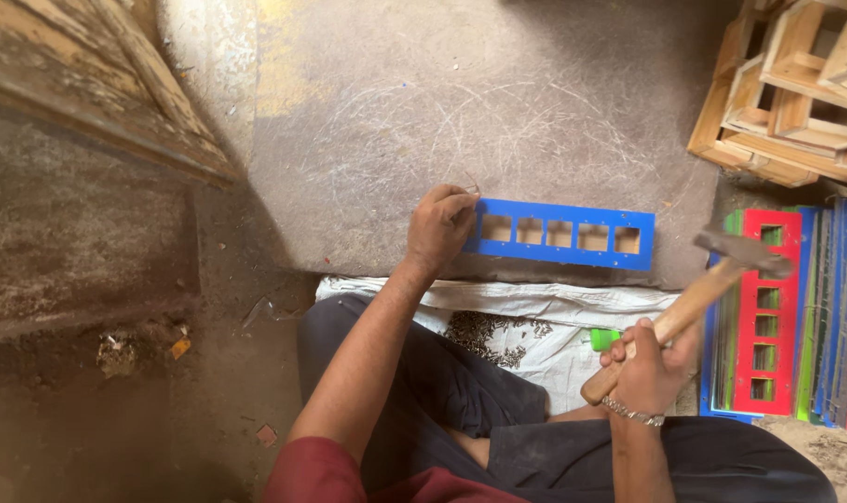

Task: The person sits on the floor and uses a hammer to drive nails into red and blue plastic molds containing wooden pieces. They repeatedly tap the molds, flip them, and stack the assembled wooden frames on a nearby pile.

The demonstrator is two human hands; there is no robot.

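A long blue panel [563, 257] with several square cut-outs lies flat on a grey stone slab [414, 121]. My left hand [439, 226] rests on the panel's left end, fingers pinched together at its top corner; what they pinch is too small to make out. My right hand [649, 368] grips the wooden handle of a hammer [712, 279], whose metal head is raised in the air to the right of the panel. I sit on the ground with my legs folded under the slab's near edge.
A white sack [535, 312] across my lap carries a heap of small dark nails [487, 333]. A pile of red, green and blue cut-out panels [782, 312] lies at the right. Wooden frames [796, 88] are stacked top right. An old wooden plank [97, 84] sits top left.
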